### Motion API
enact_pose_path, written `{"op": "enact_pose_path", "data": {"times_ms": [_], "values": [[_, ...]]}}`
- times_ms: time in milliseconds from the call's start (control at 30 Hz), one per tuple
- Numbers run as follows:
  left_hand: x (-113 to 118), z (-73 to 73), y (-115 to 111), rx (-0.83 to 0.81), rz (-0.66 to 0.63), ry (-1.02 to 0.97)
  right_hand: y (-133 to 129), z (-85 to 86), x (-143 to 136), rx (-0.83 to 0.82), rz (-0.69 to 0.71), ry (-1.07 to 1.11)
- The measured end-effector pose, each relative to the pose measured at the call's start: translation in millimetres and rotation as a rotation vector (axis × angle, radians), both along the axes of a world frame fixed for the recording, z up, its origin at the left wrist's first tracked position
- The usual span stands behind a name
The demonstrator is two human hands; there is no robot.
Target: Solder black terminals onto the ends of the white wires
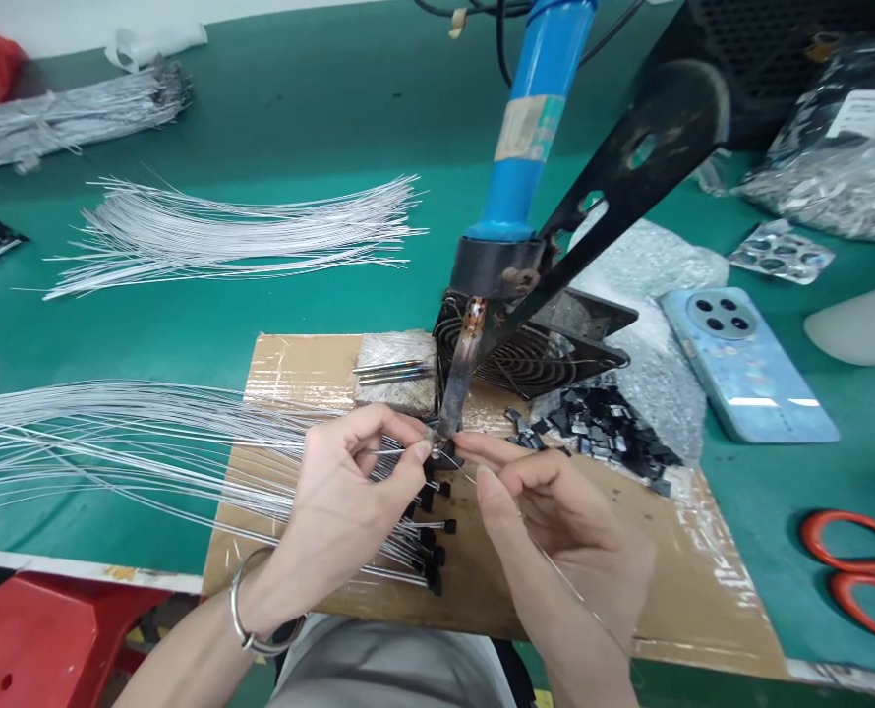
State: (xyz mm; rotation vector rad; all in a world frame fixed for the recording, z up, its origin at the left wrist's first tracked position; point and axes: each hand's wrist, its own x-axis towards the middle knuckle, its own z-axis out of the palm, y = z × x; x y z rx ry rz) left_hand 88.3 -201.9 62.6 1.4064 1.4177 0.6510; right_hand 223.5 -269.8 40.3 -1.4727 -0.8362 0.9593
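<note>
A blue-handled soldering iron is held tip-down in a black bracket, its tip just above both hands. My left hand pinches a thin white wire close to the tip. Between thumb and forefinger, my right hand grips a thin strand of solder wire that trails across the palm. What sits right under the tip is too small to make out. Below and left, white wires with black connectors at their ends lie on the cardboard.
Behind the cardboard lies a bundle of white wires. A black fan stands behind the tip. Loose black pieces, a blue phone and red-handled scissors are on the right. A red stool shows at lower left.
</note>
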Motion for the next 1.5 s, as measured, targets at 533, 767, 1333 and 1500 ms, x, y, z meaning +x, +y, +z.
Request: {"op": "enact_pose_path", "data": {"times_ms": [533,767,1333,1500], "values": [[1.3,0.0,0.4,0.012,0.010,-0.005,1.4,-3.0,-1.6,0.021,-0.019,-0.049],[2.0,-0.7,0.8,0.017,0.011,-0.002,1.1,-1.4,-3.1,0.026,-0.048,-0.053],[1.3,-1.8,-0.8,0.028,-0.010,0.006,1.1,-5.8,-1.4,0.073,-0.031,-0.148],[1.7,-0.4,-0.7,0.022,0.004,-0.019,1.0,-4.4,-2.8,0.074,-0.049,-0.165]]}}
